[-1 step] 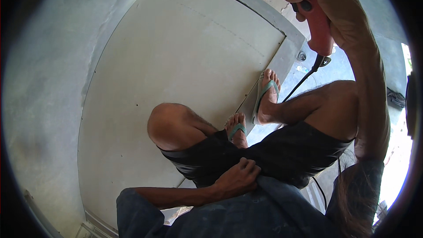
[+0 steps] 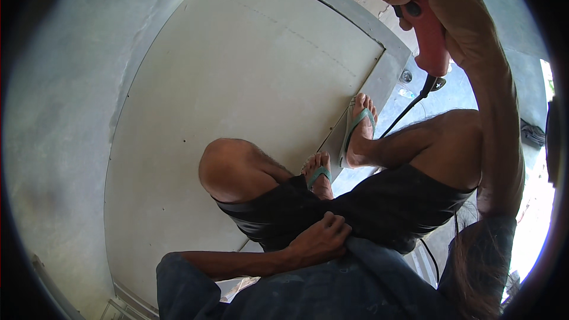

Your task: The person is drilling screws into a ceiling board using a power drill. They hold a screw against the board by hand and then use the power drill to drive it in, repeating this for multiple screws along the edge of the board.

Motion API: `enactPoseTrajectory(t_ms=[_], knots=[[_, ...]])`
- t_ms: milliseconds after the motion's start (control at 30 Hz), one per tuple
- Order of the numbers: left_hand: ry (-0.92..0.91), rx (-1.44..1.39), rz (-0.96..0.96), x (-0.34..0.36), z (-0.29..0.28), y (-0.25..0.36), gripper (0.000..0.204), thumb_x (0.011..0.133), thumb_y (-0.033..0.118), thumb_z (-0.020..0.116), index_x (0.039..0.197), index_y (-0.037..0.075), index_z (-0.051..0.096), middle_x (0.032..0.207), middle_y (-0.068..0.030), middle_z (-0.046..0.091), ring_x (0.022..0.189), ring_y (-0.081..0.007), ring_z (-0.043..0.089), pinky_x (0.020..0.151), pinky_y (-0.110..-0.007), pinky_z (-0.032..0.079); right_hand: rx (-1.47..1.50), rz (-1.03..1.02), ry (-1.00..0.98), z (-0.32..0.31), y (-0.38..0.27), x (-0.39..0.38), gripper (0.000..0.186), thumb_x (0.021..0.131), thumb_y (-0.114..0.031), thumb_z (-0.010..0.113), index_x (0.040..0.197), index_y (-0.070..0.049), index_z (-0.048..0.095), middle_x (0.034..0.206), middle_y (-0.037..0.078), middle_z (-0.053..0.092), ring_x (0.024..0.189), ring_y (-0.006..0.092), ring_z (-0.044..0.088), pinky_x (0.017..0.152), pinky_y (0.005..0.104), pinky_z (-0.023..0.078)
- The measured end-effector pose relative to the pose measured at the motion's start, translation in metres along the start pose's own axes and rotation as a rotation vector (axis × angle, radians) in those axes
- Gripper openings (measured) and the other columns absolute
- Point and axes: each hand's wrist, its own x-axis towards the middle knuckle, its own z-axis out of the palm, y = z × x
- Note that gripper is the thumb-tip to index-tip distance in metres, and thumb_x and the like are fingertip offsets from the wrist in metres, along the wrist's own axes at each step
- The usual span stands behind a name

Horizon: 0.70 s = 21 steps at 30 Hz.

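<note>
1. Pale board sheeting fills most of what I see from the head view, a large flat panel with faint rows of small fastener dots, bordered by a grey metal frame strip along its upper right edge.
2. Beyond that strip I see grey concrete floor in bright daylight, with a small round metal piece lying on it near the frame.
3. My right hand is raised at the top right, fingers wrapped tight round the handle of a red corded power drill; one finger sits by the dark trigger.
4. The drill's body runs off the top edge, so I cannot see its bit or what it touches.
5. Its black cable hangs from the handle base and trails down past the right foot.
6. My left hand is low in the middle, fingers curled and resting on the dark shorts at the lap, gripping nothing I can make out beyond the cloth.
7. Both feet wear green flip-flops: the right foot is set at the panel's edge, the left foot just beside it on the panel.
8. The left knee is bent up over the board.
</note>
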Motion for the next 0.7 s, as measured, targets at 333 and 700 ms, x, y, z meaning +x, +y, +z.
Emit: enactPoseTrajectory(t_ms=[333,700], knots=[[0.006,0.070,0.194,-0.005,-0.006,-0.009,0.018,0.078,0.029,0.066,0.072,0.014,0.075,0.111,-0.0081,0.064,0.113,-0.0290,0.055,0.092,-0.040,0.048,-0.079,-0.064,0.048,0.000,0.001,0.002,0.040,0.073,-0.007,0.066,0.112,0.003,0.065,0.085,0.005,0.064,0.061,0.0079,0.051,0.058,0.0293,0.050],[0.202,-0.050,0.241,-0.013,0.011,-0.015,0.013,0.085,0.023,0.065,0.084,0.012,0.072,0.111,-0.0097,0.067,0.114,-0.0284,0.055,0.090,-0.040,0.049,-0.058,-0.028,0.069,0.005,0.003,0.005,0.046,0.071,-0.001,0.065,0.118,0.001,0.064,0.088,0.008,0.066,0.058,0.0078,0.051,0.053,0.0286,0.050]])
